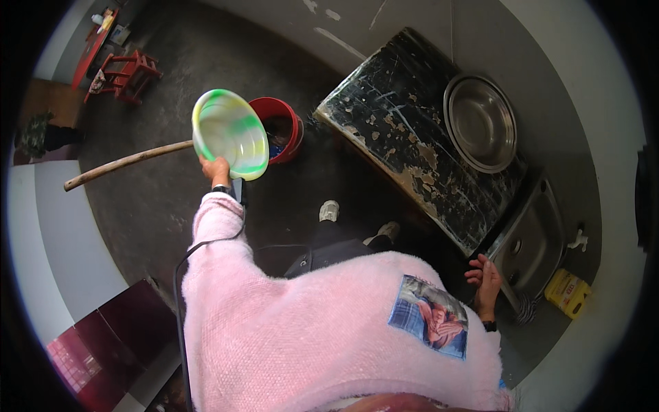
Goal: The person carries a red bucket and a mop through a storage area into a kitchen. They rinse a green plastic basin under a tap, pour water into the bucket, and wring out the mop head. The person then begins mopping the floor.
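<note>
My left hand (216, 171) grips the rim of a white plastic basin (216, 131) with green and yellow swirls. The basin is tilted, its inside facing up towards me. Partly behind it a red bucket (297, 136) stands on the floor, with something dark and something blue inside that I cannot make out. A wooden pole (128, 165) runs out from behind the basin; its other end is hidden. Beside the near edge of a stainless steel sink (535, 232), my right hand (485, 284) holds nothing, fingers spread; whether it touches the edge is unclear.
A worn black countertop (391, 139) lies to the right, bearing a stainless steel basin (481, 123). A tap (579, 240) and a yellow jug (568, 292) are by the sink. A red chair (128, 77) stands far left. A black cable (180, 288) hangs along my left side.
</note>
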A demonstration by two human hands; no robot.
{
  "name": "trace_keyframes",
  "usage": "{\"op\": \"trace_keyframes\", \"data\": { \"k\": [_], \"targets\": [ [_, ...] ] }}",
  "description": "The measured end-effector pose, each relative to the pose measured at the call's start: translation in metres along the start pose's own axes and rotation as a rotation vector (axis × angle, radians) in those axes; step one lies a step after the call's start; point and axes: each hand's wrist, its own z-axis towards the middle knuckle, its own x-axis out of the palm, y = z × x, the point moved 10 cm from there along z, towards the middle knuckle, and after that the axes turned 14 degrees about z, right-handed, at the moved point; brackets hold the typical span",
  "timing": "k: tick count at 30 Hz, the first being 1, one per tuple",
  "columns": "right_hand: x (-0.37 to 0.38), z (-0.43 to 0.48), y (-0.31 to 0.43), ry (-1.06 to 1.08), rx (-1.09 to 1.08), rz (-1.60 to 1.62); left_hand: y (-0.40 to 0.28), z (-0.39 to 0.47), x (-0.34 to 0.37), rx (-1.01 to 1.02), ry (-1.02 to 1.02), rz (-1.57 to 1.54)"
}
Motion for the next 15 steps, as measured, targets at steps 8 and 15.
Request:
{"op": "trace_keyframes", "data": {
  "k": [8,15],
  "targets": [
    [0.018,-0.017,0.001,-0.012,-0.098,-0.088,0.151,0.049,0.029,-0.228,0.706,-0.468],
    [0.018,0.002,0.016,0.19,0.015,0.0,-0.043,-0.022,-0.06,0.032,1.145,-1.001]
  ]
}}
